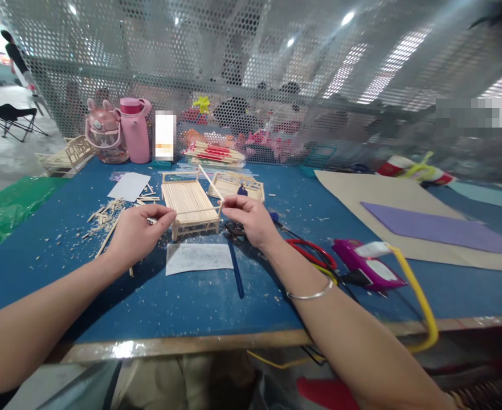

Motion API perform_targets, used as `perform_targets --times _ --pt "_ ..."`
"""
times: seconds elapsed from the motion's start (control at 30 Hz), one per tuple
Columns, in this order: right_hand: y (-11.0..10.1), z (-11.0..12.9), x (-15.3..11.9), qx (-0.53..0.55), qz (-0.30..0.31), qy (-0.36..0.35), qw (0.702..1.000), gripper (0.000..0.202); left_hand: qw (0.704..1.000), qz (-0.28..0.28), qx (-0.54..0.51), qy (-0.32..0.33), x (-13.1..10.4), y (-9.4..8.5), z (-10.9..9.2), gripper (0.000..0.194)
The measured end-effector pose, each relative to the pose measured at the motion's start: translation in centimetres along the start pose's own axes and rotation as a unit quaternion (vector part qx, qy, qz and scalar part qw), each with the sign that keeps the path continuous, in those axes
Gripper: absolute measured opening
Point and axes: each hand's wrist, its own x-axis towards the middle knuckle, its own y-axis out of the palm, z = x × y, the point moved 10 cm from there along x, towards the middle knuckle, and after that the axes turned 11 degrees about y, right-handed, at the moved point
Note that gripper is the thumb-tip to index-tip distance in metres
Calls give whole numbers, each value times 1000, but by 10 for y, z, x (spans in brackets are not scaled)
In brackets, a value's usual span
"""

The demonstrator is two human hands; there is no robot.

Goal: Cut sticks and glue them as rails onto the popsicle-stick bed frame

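Forearms foremost, left hand and right hand pinch a stick spanning between them over the miniature bed.

Stick: ends were hidden at left fingers and right fingers. Front paper: marks were too small to read. Purple sheet: was cut off by right edge. Green sheet, chair: were cut off by left edge. Mesh: things behind it were blurred.

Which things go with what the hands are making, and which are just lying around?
Seem to belong:
thin stick between left hand and right hand
slatted stick model
loose sticks

Seem just lying about:
tall pink bottle
bunny-eared bottle
purple sheet
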Motion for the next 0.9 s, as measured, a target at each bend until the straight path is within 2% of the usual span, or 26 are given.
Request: perform_targets --times 0.47,0.67,0.9 --pt "9 3 0 -66 14 -29 997 16 1000 1 -2 0 0 0 0 21" --pt "10 1 0 -59 28 -25 998 20 1000 2 7 4 0 1 -1 23" --pt "8 7 -2 -75 1 -23 997 20 1000 10 12 -4 0 2 1 24"
